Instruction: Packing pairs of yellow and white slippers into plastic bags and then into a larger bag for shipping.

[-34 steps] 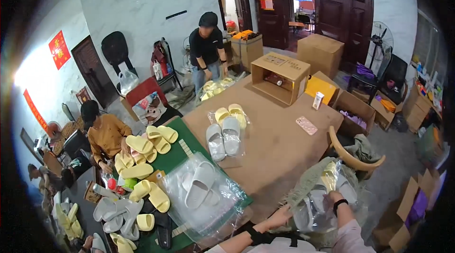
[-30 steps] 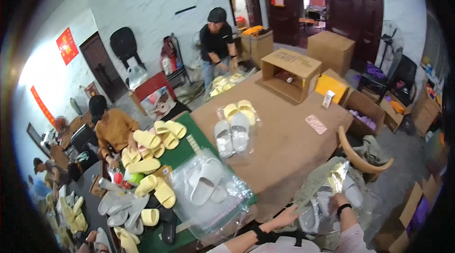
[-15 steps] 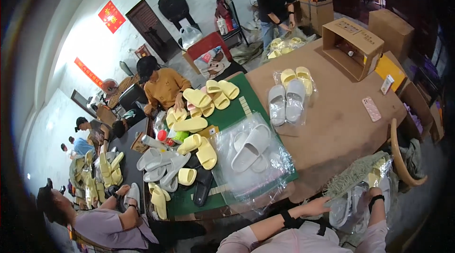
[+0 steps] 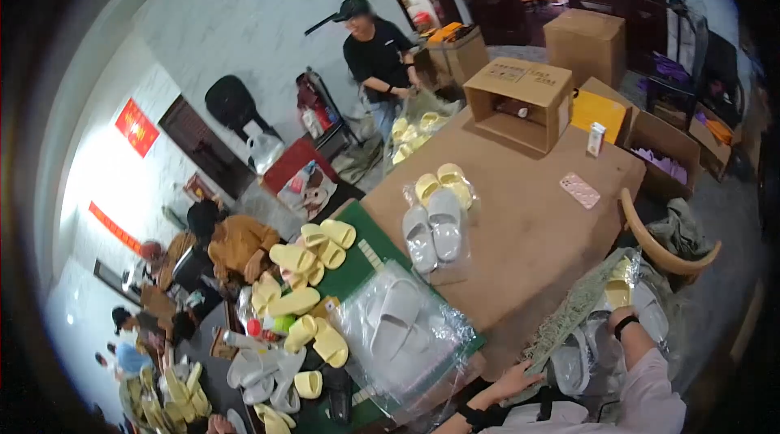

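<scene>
Close to the table's near right corner, a grey-green woven sack (image 4: 569, 316) gapes with plastic-bagged slippers inside. My left hand (image 4: 517, 379) grips the frayed rim of that sack. Reaching down into it, my right hand (image 4: 622, 318) is among the bags, its fingers hidden. Beside it are grey slippers (image 4: 571, 367) in clear plastic and a yellow slipper (image 4: 620, 291). On the green mat, clear bags (image 4: 357, 312) lie with a pair of grey slippers (image 4: 396, 316) on top. Bagged grey slippers (image 4: 432, 231) and yellow slippers (image 4: 444, 187) rest further out on the brown table (image 4: 520, 231).
Loose yellow slippers (image 4: 294, 301) and grey slippers (image 4: 258, 373) crowd the mat's left side. An open carton (image 4: 524, 97), a pink phone (image 4: 580, 190) and a small white box (image 4: 595, 140) stand or lie at the far right. A curved wooden chair rail (image 4: 670, 255) borders the sack. Co-workers are beyond.
The view has swung to the right, so the table appears shifted left. My left hand stays at the sack's rim and my right hand stays inside the sack.
</scene>
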`<state>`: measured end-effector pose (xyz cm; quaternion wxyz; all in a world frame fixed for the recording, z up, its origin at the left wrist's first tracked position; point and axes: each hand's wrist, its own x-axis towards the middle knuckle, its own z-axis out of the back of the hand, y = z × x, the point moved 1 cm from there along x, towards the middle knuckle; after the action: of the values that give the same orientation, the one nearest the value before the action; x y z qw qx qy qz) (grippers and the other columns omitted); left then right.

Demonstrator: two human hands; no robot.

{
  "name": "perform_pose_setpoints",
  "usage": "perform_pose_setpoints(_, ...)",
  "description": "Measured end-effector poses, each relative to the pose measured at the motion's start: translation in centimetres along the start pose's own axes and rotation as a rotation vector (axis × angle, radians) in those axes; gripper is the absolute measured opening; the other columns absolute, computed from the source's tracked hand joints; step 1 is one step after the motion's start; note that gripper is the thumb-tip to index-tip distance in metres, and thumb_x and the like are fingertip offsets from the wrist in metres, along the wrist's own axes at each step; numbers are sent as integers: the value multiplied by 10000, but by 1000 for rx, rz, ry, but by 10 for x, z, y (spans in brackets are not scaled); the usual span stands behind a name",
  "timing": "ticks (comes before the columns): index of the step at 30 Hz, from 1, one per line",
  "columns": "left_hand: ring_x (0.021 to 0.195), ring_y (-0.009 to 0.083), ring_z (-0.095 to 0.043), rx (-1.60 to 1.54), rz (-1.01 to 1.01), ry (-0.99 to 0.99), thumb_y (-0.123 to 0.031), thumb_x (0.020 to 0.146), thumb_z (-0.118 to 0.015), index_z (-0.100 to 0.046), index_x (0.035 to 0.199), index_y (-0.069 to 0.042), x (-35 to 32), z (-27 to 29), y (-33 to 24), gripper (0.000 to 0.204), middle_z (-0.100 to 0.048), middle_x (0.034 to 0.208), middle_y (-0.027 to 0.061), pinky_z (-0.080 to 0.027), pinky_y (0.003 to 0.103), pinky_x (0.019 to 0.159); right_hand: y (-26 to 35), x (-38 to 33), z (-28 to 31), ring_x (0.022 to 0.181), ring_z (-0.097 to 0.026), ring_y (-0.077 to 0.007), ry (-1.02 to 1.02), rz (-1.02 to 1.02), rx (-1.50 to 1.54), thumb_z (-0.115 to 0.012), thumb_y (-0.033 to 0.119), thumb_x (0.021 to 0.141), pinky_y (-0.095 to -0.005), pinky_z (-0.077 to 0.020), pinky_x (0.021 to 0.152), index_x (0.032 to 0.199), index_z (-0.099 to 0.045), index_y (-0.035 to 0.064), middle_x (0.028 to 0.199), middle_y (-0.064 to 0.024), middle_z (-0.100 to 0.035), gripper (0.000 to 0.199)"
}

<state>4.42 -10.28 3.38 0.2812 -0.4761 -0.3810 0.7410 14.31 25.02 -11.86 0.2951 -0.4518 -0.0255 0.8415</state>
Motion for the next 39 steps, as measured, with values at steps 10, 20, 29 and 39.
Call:
perform_pose_setpoints(10,741,168,-515,-30,34,-17,-376,848,-583,-513,1061,1,-13,11,5,439,-568,862,109,-429,297,682,47,-67,11,718,-611,-284,-212,-130,-176,-501,227,774,-556,-390,649,874,-688,104,823,-95,-662,245)
perform_pose_setpoints(20,947,239,-551,1,-386,-56,-268,881,-530,-517,1074,16,22,21,109,344,-577,1032,205,-414,331,808,108,-342,250,929,-567,-315,-664,1298,908,-468,281,905,-370,-448,795,1139,-534,63,1032,-160,-595,327)
perform_pose_setpoints(29,870,300,-559,40,-164,69,-243,886,-472,-499,1032,5,12,55,76,289,-575,948,224,-419,397,751,187,-485,248,965,-544,-321,7,2203,892,-545,255,888,-389,-451,790,1249,-423,-39,1133,-195,-533,482)
perform_pose_setpoints(39,839,277,-552,51,-355,125,-302,888,-496,-491,1069,18,15,81,58,368,-563,913,212,-429,366,748,244,-525,254,907,-522,-396,146,2804,690,-573,477,814,-443,-436,742,1213,-475,-14,965,-219,-538,641)
